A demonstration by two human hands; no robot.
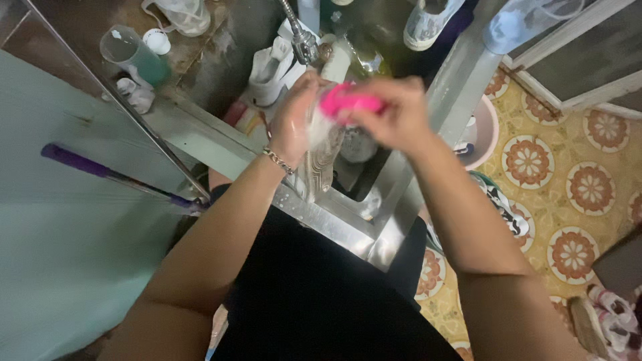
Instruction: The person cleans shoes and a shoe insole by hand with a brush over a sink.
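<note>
Over a steel sink, two hands grip one pink brush

Right hand gripping pink brush, sink

Tap over sink, green cup, purple-handled stick nearby.

A steel sink with a tap stands against a pale green wall; the floor is yellow tile patterned with round orange-and-white flowers; a purple-handled stick leans at the left; a pink basin sits on the tiles; the light is dim.
</note>
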